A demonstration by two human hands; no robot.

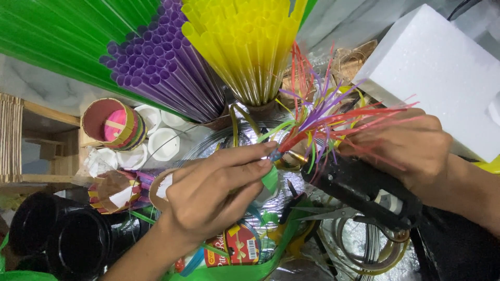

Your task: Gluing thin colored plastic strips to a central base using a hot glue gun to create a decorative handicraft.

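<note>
Now, line by line:
Left hand: the left hand (213, 192) pinches the base of a tuft of thin cut straw strips (333, 112) between thumb and fingertips, other fingers curled; a small green leaf-shaped piece (270, 178) sits under the thumb.
Right hand: the right hand (411, 148) is wrapped round a black glue gun (359, 190), its nozzle touching the tuft's base.
Tuft: red, purple, yellow and green strips fan out to the right, at the middle of the scene, over the right hand.
Far side: bundles of green straws (62, 36), purple straws (166, 73) and yellow straws (250, 41) stand upright.
Far right: a white foam block (437, 67).
Left: a tape-wrapped cardboard tube (112, 124), white cups (164, 143), black cups (62, 239).
Near: scissors (338, 214) and a wire coil (364, 250) on the foil-covered worktop (312, 260).
</note>
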